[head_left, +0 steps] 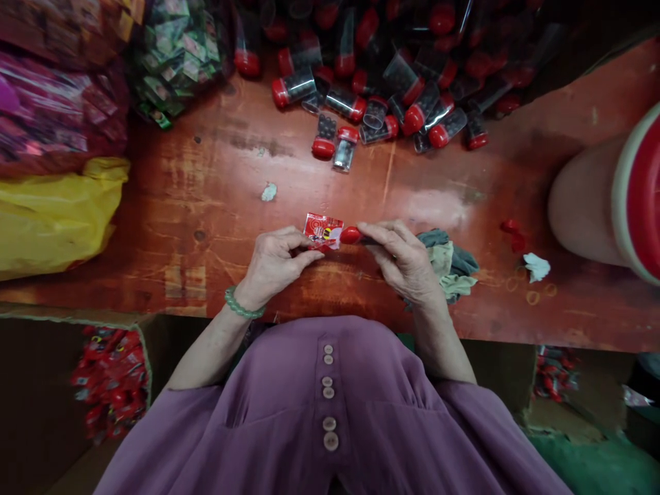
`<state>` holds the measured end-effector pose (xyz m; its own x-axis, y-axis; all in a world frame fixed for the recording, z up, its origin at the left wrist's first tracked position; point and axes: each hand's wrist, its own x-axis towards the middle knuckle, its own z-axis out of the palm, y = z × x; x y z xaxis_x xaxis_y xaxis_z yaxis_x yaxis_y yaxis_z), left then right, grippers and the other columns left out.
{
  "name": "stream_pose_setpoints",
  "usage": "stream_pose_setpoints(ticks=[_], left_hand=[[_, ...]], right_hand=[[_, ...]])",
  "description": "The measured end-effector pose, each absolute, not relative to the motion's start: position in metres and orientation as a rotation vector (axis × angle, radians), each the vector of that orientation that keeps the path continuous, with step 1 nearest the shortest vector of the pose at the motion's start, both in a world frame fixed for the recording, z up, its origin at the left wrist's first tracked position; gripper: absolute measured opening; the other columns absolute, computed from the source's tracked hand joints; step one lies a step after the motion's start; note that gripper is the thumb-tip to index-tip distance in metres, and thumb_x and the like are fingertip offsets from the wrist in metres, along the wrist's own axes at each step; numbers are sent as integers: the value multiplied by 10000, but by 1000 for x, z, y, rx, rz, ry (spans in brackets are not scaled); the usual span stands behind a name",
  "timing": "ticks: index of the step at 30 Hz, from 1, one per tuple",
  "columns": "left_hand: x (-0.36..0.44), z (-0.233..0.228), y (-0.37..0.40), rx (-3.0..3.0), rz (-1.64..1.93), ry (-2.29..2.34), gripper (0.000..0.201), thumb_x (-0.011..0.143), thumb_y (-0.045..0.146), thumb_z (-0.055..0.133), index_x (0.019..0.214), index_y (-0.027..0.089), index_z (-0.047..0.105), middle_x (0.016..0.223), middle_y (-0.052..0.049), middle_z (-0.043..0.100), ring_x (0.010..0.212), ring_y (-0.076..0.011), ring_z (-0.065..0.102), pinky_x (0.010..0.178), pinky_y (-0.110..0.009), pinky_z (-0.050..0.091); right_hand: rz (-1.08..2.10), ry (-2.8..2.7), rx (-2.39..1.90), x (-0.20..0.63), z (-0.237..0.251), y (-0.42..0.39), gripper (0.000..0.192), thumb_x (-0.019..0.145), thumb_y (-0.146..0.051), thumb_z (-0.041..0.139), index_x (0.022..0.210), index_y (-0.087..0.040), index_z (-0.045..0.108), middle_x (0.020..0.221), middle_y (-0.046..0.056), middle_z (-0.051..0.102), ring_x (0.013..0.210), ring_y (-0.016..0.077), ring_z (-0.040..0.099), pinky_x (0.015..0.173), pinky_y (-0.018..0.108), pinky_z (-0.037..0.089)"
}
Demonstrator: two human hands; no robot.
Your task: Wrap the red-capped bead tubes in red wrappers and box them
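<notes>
Between thumb and fingers my left hand (281, 261) pinches the lower left side of a small red printed packet (324, 229). A green bead bracelet (244, 303) circles that wrist. My right hand (403, 258) is closed around a small clear tube with a red cap (351, 235); most of the tube is hidden by the fingers. The red cap points left and meets the right edge of the packet. Farther back lie two similar tubes with red caps, one holding dark balls (325, 130) and one beside it (346, 144).
A big pile of red-capped tubes (381, 89) covers the table's back. Bags of small packets (178, 58) and a yellow bag (56, 220) stand left. Cloth scraps (447, 265) lie beside my right hand. A white bucket (588, 199) stands right. Boxes with red packets (111, 378) sit below.
</notes>
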<state>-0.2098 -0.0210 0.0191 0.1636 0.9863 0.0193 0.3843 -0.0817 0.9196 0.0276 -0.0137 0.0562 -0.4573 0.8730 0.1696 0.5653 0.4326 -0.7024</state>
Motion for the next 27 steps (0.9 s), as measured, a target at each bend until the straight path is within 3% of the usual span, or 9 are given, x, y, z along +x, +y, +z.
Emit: stream_pose_setpoints(ticks=[10, 15, 23, 27], left_hand=[[-210, 21, -22, 1603, 883, 1259, 43, 759, 221, 767, 788, 190, 769, 739, -22, 712, 657, -131, 632, 620, -254, 476], [-207, 19, -24, 1681, 854, 1203, 34, 788, 189, 724, 779, 195, 756, 740, -9, 705, 657, -125, 628, 634, -254, 478], [-210, 16, -26, 1589, 811, 1152, 140, 798, 268, 697, 703, 167, 723, 672, -19, 679, 604, -123, 591, 595, -253, 442], [-211, 21, -25, 1434, 801, 1130, 191, 811, 299, 663, 692, 161, 721, 668, -30, 693, 595, -128, 590, 581, -247, 439]], right_hand=[[873, -2488, -1231, 26, 65, -15, 492, 971, -102, 410, 1391, -337, 511, 1087, 44, 588, 948, 155, 607, 796, 289, 539], [973, -2610, -1283, 22, 72, -11, 384, 1001, -239, 444, 1364, -315, 545, 968, 41, 582, 782, 147, 579, 706, 276, 509], [1434, -2393, -1059, 19, 65, 6, 295, 976, -255, 510, 1248, -232, 620, 1063, 64, 677, 969, 183, 645, 876, 340, 520], [1584, -2293, -1032, 16, 63, 12, 355, 957, -267, 527, 1305, -231, 590, 1175, 63, 690, 1033, 189, 661, 918, 360, 531]])
